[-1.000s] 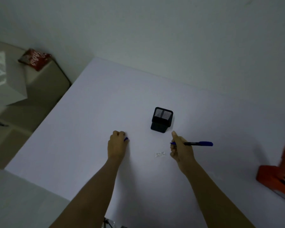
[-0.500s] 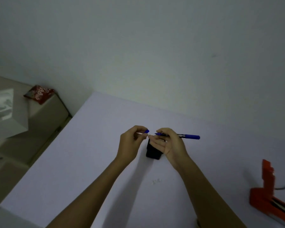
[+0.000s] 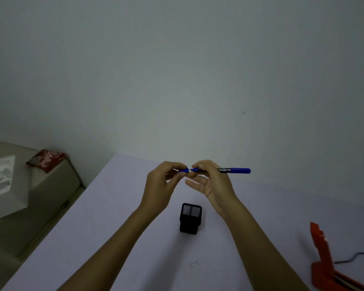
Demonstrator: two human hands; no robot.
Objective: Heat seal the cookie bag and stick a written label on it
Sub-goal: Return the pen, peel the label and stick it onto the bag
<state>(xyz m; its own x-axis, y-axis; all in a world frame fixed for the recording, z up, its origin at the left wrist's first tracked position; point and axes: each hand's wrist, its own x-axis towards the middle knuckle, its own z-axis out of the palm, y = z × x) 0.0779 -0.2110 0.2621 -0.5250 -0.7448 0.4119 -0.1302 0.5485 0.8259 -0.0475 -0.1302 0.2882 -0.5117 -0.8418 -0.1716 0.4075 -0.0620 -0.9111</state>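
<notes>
**Cap and marker meet above the pen holder**

A pale grey wall fills the upper half of the view, and a white table [image 3: 114,217] runs beneath it in dim light. A black mesh pen holder [image 3: 190,218] stands on the table and serves as the landmark here. Half a second ago the hands hid most of it; now they are raised above it and beyond it, and its whole open top shows.

The left hand [image 3: 164,183] pinches a small blue cap [image 3: 184,170] between thumb and fingertips, up and slightly left of the holder. The right hand [image 3: 212,181] grips a blue marker [image 3: 233,170] near its tip, thumb and forefinger curled round the barrel, the lower fingers spread loosely beneath. The marker lies level, its rear end pointing right. Cap and tip are nearly touching, closer than in the frame before; one second ago the two hands rested well apart on the table.

The small written label [image 3: 193,264] lies flat on the table on the near side of the holder, touched by neither hand. The orange-red heat sealer [image 3: 322,259] stands to the holder's right, at the frame edge, its arm raised and a dark cord trailing from it. Far left of the holder, off the table, a red snack packet [image 3: 45,161] lies on a beige surface beside a white box [image 3: 2,185].
</notes>
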